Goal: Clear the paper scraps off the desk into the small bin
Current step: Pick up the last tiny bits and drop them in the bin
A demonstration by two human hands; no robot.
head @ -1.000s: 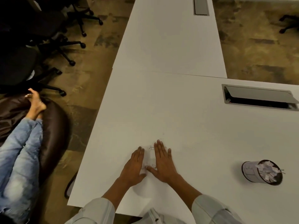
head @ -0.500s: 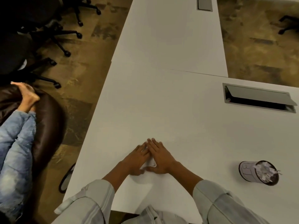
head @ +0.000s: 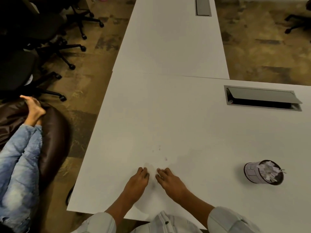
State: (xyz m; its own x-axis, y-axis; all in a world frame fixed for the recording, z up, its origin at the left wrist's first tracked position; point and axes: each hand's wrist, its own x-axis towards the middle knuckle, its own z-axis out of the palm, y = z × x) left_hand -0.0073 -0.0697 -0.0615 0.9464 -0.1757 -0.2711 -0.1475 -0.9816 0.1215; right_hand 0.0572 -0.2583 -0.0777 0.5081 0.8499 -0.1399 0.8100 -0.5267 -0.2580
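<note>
My left hand [head: 136,182] and my right hand [head: 170,181] rest side by side on the white desk [head: 168,115] near its front edge. Their fingers are curled inward around a small pale heap of paper scraps [head: 152,168], which barely stands out from the desk. A few tiny scrap bits [head: 165,159] lie just beyond the fingertips. The small bin [head: 252,173], a pale cylinder stuffed with white scraps, sits tilted on the desk well to the right of my right hand.
A grey cable hatch [head: 262,98] is set into the desk at the back right, with a second desk [head: 168,39] joined beyond. Left of the desk, a person in jeans [head: 18,157] lies on a brown beanbag [head: 52,132], near black office chairs [head: 33,39].
Both hands went from flat and spread to curled fingers and drew back toward the desk's front edge, pulling the scraps along. The bin has not moved.
</note>
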